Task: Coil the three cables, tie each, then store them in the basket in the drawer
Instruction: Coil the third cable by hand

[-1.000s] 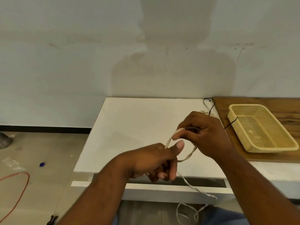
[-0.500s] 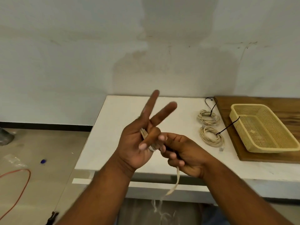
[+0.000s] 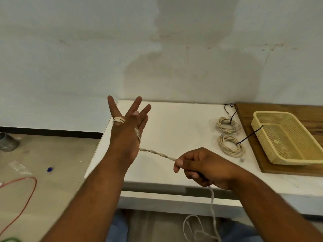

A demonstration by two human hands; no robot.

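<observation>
Cream cable [image 3: 157,154]: wrapped round the leftmost digit and right edge of the left grip [image 3: 127,131], fingers spread, raised over the bench [image 3: 174,123]. Newly drawn taut, the right grip [image 3: 201,166] having pulled away rightward, pinching the strand. Coiling of the third barely begun; slack hanging off the near edge. Tied coils [image 3: 230,145] waiting beside the basket [image 3: 288,137].

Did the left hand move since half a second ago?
Yes. The left hand moved left, away from the tied coils, and now sits over the table's left edge.
</observation>
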